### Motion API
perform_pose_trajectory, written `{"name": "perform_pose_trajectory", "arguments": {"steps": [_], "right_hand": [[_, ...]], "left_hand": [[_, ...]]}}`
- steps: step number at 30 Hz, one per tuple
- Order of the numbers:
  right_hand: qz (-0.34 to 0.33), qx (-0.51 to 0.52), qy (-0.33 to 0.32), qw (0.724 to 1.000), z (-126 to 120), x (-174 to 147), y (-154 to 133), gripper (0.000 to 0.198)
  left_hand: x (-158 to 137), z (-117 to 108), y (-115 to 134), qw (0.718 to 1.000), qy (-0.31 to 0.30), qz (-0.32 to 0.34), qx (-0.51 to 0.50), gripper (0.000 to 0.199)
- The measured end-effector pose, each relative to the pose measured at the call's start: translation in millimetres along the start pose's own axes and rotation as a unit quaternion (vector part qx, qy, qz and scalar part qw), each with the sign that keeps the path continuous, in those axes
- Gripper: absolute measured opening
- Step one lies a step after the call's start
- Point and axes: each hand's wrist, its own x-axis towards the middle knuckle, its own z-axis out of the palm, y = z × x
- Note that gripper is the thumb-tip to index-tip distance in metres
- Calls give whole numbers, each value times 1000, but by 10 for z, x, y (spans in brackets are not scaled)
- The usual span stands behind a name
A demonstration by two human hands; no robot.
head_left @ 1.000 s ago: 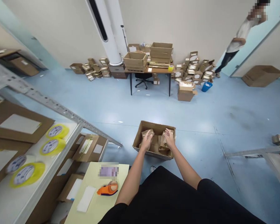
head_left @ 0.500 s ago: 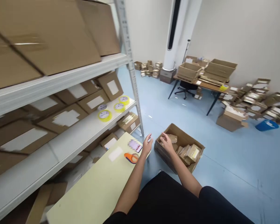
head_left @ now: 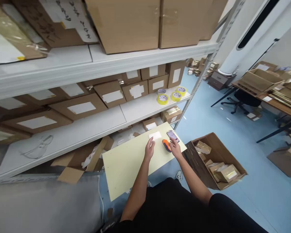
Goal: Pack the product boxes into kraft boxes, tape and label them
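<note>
The left hand (head_left: 149, 149) is held over the pale yellow table (head_left: 129, 163), its fingers loosely parted and nothing seen in its grasp. The right hand (head_left: 175, 149) is held at the right end of the orange tape dispenser (head_left: 166, 144), with its fingers half curled; whether the dispenser is gripped or only touched cannot be told. The dispenser is seen on the table's right part, between the two hands. Just beyond it a phone (head_left: 173, 136) is laid near the table's far right corner, and a white slip (head_left: 155, 135) is placed to the left of the phone.

To the right of the table, an open carton (head_left: 199, 170) is partly filled with small boxes (head_left: 229, 173). On the far side, tape rolls (head_left: 162, 99) are set at the right end of the rack's middle shelf (head_left: 145, 104), beside labelled cartons (head_left: 136, 91). At the far right, a desk (head_left: 281, 106) is loaded with open boxes (head_left: 260, 81).
</note>
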Motion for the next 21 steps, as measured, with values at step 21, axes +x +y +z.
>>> {"name": "perform_pose_trajectory", "arguments": {"steps": [21], "right_hand": [[85, -177, -68, 978, 61, 327, 1080, 31]], "left_hand": [[-203, 55, -733, 982, -30, -184, 33, 58]]}}
